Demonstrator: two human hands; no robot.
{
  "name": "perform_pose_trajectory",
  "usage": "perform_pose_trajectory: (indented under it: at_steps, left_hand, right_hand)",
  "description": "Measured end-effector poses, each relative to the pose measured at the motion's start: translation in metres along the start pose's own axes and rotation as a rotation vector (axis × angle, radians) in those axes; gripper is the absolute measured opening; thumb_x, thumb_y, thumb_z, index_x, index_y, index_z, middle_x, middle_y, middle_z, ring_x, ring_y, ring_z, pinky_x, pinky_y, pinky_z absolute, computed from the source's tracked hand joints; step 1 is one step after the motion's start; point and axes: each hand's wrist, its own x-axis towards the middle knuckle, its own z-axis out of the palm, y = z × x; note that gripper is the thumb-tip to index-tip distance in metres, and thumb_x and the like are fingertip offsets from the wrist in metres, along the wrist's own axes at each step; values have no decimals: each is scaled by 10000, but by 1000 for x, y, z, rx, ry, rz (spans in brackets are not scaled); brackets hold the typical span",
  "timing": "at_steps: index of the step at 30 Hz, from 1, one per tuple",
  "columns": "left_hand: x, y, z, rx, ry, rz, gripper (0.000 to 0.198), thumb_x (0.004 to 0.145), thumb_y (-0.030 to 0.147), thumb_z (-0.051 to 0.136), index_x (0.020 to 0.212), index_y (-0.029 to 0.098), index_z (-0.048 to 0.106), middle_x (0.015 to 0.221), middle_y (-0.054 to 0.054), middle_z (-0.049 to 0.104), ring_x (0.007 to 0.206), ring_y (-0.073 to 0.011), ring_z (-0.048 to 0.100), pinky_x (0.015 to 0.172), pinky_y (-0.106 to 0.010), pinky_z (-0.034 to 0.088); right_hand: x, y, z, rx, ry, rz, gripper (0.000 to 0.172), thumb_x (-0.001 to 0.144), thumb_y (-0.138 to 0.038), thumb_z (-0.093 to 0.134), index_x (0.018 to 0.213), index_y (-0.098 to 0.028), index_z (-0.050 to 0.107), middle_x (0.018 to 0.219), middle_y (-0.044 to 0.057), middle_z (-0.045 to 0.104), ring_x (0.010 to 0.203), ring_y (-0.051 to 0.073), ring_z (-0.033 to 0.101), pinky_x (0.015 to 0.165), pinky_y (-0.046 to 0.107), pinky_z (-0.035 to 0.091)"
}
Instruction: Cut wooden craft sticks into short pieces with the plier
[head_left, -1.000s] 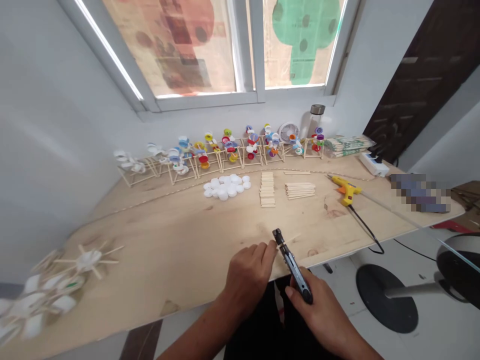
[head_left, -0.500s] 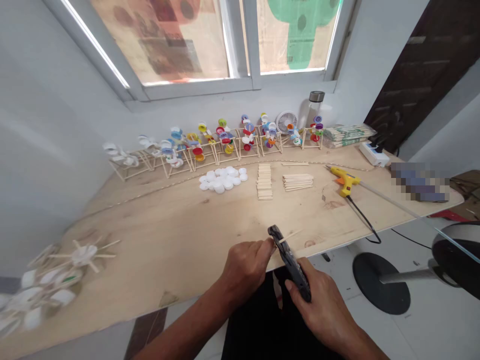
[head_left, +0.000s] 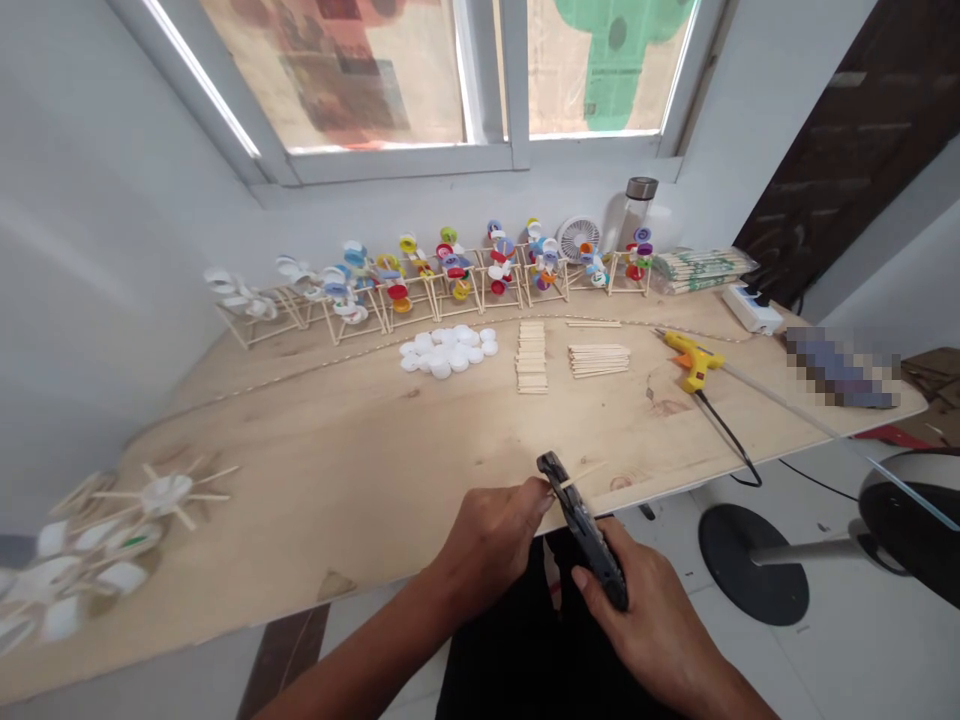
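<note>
Left hand [head_left: 487,545], grip pinched on a thin wooden stick [head_left: 581,477], right hand [head_left: 645,630], grip clenched around a black hand cutter [head_left: 585,530], both at the front edge of the plywood counter [head_left: 337,500]

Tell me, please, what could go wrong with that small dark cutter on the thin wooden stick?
The left hand pinches the thin wooden stick right beside the dark cutter in the right hand, so a slip might nip its fingers. A cut-off piece might also spring away, perhaps past the edge of the plywood tabletop onto the floor.
</note>
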Motion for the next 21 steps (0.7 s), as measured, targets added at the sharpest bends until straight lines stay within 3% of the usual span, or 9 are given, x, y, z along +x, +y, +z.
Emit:
perform_pose_trajectory:
  at_steps: [9, 16, 21]
  left_hand:
    - [6, 7, -16, -475, -254, -287, 259, 900, 241, 320, 746, 151, 507, 602, 24, 486, 533, -84, 467, 545, -190, 350]
    - [13, 7, -22, -715, -264, -384, 304, 876, 313, 362, 727, 138, 560, 673, -5, 563, 631, -109, 510, 604, -211, 393]
    - [14, 4, -23, -799, -294, -417, 315, 865, 340, 391, 706, 132, 566, 552, 26, 481, 524, -84, 445, 512, -183, 360]
  right_hand:
    - [-2, -1, -2, 43, -7, -84, 189, 799, -171, 483, 978, -230, 502, 813, -6, 656, 698, 170, 606, 615, 253, 413]
    - [1, -3, -4, -8, -4, -103, 160, 823, -242, 464, 972, -210, 510, 746, 15, 639, 670, 181, 600, 606, 258, 416]
    - [-1, -3, -4, -55, 1, -88, 151, 832, -263, 451, 953, -207, 523, 705, 11, 634, 625, 172, 596, 573, 245, 401]
